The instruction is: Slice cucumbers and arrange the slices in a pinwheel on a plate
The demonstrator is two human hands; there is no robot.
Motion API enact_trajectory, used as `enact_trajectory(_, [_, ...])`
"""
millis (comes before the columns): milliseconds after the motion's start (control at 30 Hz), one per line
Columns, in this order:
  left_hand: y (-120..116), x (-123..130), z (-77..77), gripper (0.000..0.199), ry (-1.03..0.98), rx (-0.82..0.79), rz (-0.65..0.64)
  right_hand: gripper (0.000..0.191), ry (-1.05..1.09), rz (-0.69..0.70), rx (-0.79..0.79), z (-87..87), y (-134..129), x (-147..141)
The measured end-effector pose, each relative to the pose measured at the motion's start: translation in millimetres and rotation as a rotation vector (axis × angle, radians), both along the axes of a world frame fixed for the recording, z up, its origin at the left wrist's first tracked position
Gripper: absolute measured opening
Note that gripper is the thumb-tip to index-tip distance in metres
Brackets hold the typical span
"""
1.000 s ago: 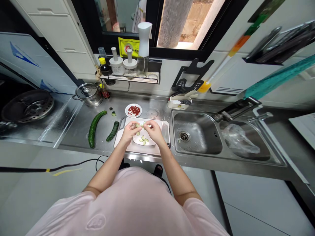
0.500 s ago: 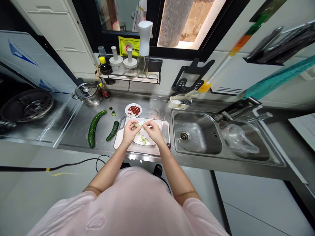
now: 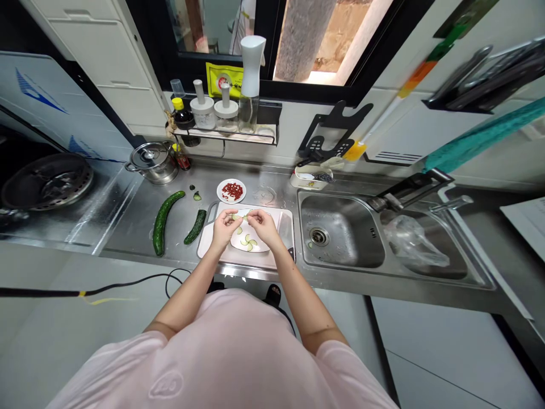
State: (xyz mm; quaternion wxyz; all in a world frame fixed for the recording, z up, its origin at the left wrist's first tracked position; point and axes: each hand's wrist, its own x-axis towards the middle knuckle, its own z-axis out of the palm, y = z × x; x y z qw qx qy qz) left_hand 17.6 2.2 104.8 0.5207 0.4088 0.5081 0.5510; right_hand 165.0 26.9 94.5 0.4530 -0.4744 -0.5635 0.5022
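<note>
Both hands are over a white plate (image 3: pixel 237 245) that rests on a pale cutting board (image 3: pixel 206 243). My left hand (image 3: pixel 224 228) is closed, with thin cucumber slices (image 3: pixel 235 216) between its thumb and fingers. My right hand (image 3: pixel 263 225) pinches at the far part of the plate; a bit of green shows at its fingertips, probably a cucumber slice. Nearer to me on the plate, several cucumber slices (image 3: pixel 249 243) form a pinwheel. What lies under the fingers is partly hidden. A wide knife blade (image 3: pixel 285 227) appears to lie on the board's right side.
Left of the board lie a whole cucumber (image 3: pixel 163 224), a cut cucumber (image 3: pixel 195 228) and small end pieces (image 3: pixel 197 196). Behind the board stands a small plate (image 3: pixel 219 196) of chopped red pieces. A lidded pot (image 3: pixel 153 163) is back left; a sink (image 3: pixel 344 244) is right.
Both hands stay almost in place over the plate, with only slight finger movement. The slices in the pinwheel look the same.
</note>
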Motion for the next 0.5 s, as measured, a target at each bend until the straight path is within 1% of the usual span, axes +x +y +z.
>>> enact_trajectory(67, [2,-4,-7.2,0.031,0.046,-0.010,0.037,0.019,-0.050,0.002,0.009,-7.2,4,0])
enact_trajectory(167, [6,-10,-21.2,0.024,0.122,-0.039,0.080,0.017,-0.179,-0.006,0.004,-19.1,9,-1])
enact_trajectory(333, [12,-18,-46.6,0.022,0.239,-0.078,0.065,0.016,-0.410,-0.008,-0.025,-37.4,14,-2])
enact_trajectory(500, [14,-21,-63.5,0.020,0.362,-0.094,0.062,0.018,-0.549,0.015,-0.032,-49.9,16,-6])
